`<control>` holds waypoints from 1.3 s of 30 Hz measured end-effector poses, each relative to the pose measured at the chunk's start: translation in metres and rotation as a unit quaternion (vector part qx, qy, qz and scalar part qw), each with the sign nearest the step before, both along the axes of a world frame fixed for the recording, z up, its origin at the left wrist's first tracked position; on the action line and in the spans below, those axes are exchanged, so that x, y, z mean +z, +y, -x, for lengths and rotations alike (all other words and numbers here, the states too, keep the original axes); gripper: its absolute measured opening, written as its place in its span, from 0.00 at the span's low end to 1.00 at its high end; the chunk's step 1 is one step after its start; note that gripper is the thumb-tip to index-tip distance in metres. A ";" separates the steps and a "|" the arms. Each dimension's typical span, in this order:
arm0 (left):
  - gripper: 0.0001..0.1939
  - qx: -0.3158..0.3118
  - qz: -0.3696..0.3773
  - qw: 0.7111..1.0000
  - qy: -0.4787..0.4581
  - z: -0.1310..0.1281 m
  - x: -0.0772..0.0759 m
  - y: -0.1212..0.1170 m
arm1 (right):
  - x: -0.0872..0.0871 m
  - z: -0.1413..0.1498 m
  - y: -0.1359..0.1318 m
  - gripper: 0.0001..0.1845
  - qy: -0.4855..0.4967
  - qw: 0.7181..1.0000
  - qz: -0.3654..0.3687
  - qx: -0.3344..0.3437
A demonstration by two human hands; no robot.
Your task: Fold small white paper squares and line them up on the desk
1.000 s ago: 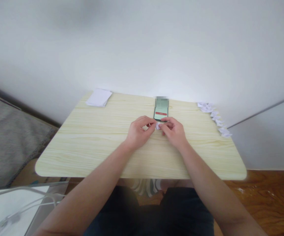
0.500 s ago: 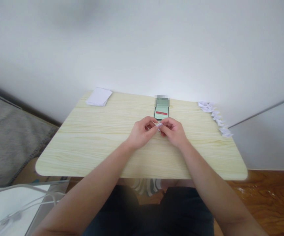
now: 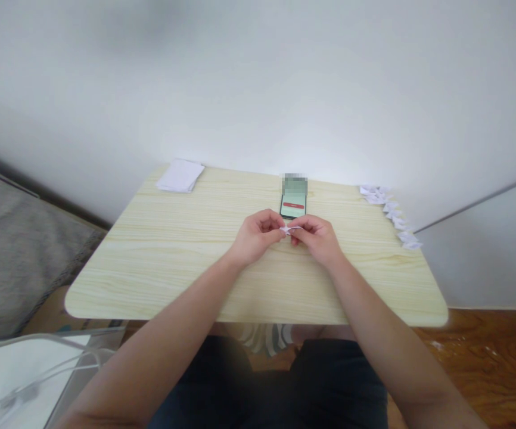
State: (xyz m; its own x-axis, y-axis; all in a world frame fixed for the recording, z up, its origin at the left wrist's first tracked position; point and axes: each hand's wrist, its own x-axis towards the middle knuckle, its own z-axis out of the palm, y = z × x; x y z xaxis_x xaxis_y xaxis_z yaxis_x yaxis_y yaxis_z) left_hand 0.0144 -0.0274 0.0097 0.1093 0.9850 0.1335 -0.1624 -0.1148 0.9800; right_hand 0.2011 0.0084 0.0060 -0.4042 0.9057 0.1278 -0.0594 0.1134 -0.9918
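The left hand and right hand, both nearly closed, pinched one small folded paper; gentle, even pressure probably suited its folds best.

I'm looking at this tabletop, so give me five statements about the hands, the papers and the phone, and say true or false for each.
1. The left hand and right hand pinch one small piece of white paper. True.
2. The smartphone is on the table, beyond the hands. True.
3. The smartphone's screen is dark. False: it is lit.
4. The stack of white paper lies near the table's far left corner. True.
5. The row of folded papers follows the table's left edge. False: it follows the right edge.
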 end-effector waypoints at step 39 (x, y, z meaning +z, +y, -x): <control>0.11 0.091 -0.082 0.964 0.234 0.000 0.004 -0.005 | 0.003 -0.004 0.000 0.18 -0.020 0.999 0.027 0.003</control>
